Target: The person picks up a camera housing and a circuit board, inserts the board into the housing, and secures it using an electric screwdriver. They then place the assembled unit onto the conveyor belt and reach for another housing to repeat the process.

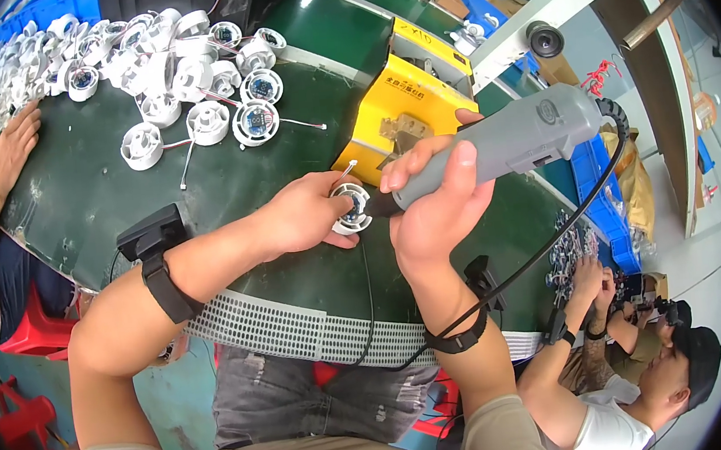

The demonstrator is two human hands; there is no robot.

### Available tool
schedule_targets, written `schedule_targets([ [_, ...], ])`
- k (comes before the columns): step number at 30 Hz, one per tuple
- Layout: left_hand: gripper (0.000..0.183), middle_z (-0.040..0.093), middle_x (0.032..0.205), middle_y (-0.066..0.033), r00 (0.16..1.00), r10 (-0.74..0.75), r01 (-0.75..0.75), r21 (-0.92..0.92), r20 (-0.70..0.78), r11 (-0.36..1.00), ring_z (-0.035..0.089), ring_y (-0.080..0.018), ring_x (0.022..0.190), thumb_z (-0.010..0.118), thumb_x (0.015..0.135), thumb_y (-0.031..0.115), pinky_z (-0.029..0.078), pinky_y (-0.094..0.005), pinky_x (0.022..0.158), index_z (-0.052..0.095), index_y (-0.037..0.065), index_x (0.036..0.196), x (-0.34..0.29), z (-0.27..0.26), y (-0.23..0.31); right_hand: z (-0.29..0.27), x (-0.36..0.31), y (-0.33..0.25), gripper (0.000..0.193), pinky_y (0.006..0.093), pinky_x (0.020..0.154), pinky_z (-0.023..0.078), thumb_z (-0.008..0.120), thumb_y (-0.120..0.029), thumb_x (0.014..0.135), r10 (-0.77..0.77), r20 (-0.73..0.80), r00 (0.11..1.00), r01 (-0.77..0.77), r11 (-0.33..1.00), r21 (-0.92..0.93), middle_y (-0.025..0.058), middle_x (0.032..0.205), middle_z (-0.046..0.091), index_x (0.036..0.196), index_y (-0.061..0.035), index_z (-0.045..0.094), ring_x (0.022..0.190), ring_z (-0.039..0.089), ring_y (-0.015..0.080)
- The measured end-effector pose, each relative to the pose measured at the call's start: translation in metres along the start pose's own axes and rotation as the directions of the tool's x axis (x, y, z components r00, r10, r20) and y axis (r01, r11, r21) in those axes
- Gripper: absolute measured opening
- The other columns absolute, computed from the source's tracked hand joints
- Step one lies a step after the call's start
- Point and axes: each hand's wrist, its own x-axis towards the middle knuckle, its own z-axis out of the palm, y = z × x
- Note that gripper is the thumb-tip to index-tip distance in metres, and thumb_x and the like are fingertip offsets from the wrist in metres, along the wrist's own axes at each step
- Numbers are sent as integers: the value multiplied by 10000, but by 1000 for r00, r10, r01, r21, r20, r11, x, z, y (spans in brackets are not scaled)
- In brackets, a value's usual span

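My left hand (311, 212) is closed on a small round white plastic housing (350, 209) with a circuit board inside and a short wire sticking up. In my right hand (441, 199) lies a thick grey electric screwdriver (502, 147), its fingers wrapped round the body. The driver's dark nose points left and meets the right side of the housing; its very tip is hard to make out. From the driver's far end a black cable loops down past my right forearm. Just beyond both hands stands a yellow box-shaped machine (405, 102).
A large heap of white housings (159, 62), some with boards and wires, covers the far left of the green table (86, 201). Another person's hand (16, 138) rests beside it. At right, co-workers' hands (590, 280) are near small parts. Blue bins (604, 199) line the right.
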Motion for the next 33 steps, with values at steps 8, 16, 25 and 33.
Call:
schedule_targets([
  [8, 293, 612, 1017, -142, 998, 0, 0, -5, -60, 1000, 663, -197, 835, 431, 953, 69, 592, -317, 765, 508, -52, 1209, -1, 3, 1, -1, 0, 6, 389, 321, 474, 467, 437, -275, 978, -12, 43, 999, 13, 999, -31, 84, 682, 506, 1252, -15, 347, 508, 510, 162],
  [16, 290, 615, 1013, -144, 999, 17, -17, -3, -52, 1000, 663, -196, 838, 434, 953, 70, 592, -318, 766, 511, -51, 1205, -1, 2, -1, 0, 0, 2, 395, 325, 473, 466, 452, -282, 968, 19, 26, 999, -20, 1000, 13, 85, 677, 507, 1239, -10, 359, 513, 515, 165],
  [25, 289, 618, 1033, -154, 998, -2, 3, 15, -59, 1000, 667, -205, 856, 435, 949, 66, 595, -320, 764, 521, -49, 1200, -1, 3, 1, -2, -1, 9, 384, 312, 472, 463, 460, -287, 965, 8, 75, 997, -8, 1000, 6, 89, 697, 510, 1231, -27, 366, 514, 516, 162],
  [33, 290, 610, 1049, -160, 998, 2, -1, 20, -70, 1000, 668, -217, 859, 439, 950, 77, 597, -323, 764, 524, -52, 1196, 2, 2, -2, -5, -3, 12, 454, 305, 499, 487, 478, -333, 958, -27, 204, 979, 30, 999, -14, 100, 707, 509, 1228, 5, 339, 531, 532, 165],
])
